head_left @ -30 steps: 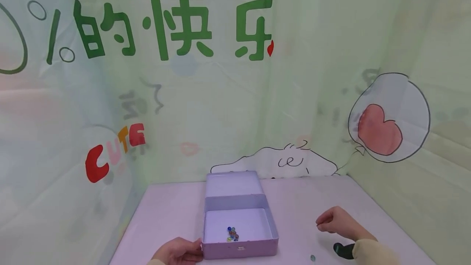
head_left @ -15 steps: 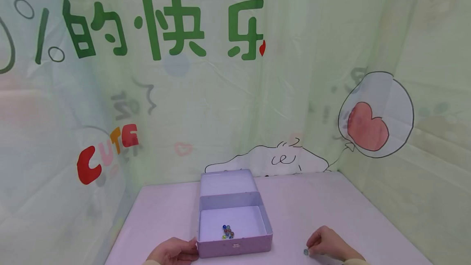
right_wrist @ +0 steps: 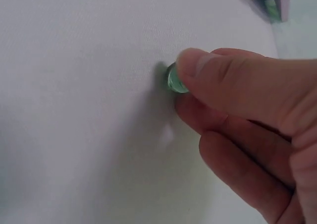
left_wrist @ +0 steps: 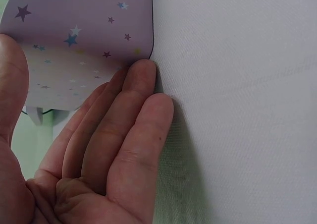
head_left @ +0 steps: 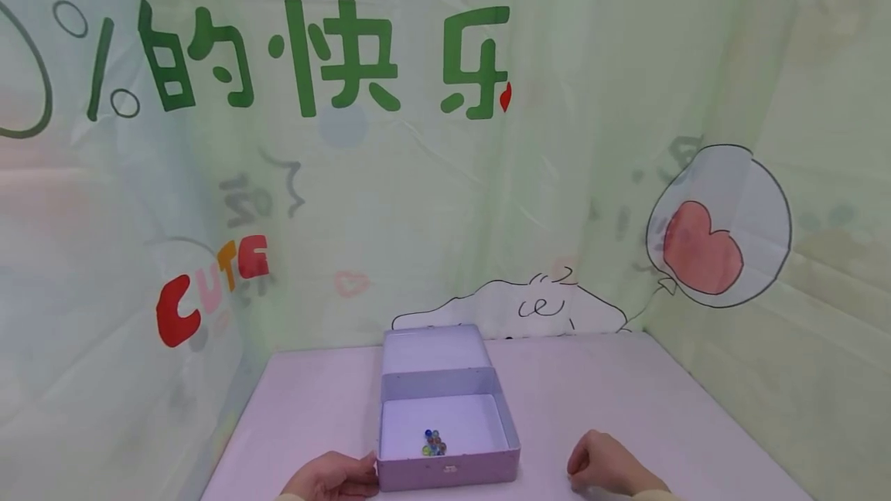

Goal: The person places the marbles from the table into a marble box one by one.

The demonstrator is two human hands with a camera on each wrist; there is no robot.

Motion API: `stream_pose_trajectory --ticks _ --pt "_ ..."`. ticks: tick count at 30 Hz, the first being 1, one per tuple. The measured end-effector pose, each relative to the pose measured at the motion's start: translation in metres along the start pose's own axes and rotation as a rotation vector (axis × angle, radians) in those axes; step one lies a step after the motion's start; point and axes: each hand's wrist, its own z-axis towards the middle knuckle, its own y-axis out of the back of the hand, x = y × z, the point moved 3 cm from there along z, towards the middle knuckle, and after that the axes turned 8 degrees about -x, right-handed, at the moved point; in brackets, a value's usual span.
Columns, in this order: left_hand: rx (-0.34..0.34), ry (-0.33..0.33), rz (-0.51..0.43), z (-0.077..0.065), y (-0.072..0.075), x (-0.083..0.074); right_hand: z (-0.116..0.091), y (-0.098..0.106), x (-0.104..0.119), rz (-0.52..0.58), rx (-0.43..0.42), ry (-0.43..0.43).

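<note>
My right hand (head_left: 605, 464) is low over the table, right of the box. In the right wrist view its thumb and fingers pinch a clear green glass marble (right_wrist: 176, 79) at the table surface; the fingers partly cover it. A purple box (head_left: 448, 470) with a star pattern stands with its lid (head_left: 435, 350) tipped back. Several coloured marbles (head_left: 435, 445) lie clustered inside near its front wall. My left hand (head_left: 332, 476) is at the box's front left corner. Its fingers (left_wrist: 141, 130), fairly straight, touch the starred side, and the thumb is by the box's edge.
The pale table (head_left: 557, 400) extends on both sides of the box. A printed cloth (head_left: 431, 199) with green characters, a balloon and coloured letters hangs behind and along both sides of the table.
My right hand has come down and left onto the green marble lying on the table and now pinches it. My left hand stays at the box corner. The head view has shifted slightly.
</note>
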Motion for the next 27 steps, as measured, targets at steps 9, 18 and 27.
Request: stream_pose_trajectory --ticks 9,18,27 --pt "-0.008 0.02 0.015 0.001 -0.002 -0.001 -0.003 0.019 -0.015 0.196 0.016 -0.035" --pt "-0.015 -0.008 0.039 0.002 0.0 -0.001 -0.007 0.07 -0.037 0.241 0.025 -0.024" --pt "-0.045 -0.027 0.037 0.005 0.001 0.001 0.004 0.08 -0.037 0.235 0.056 0.023"
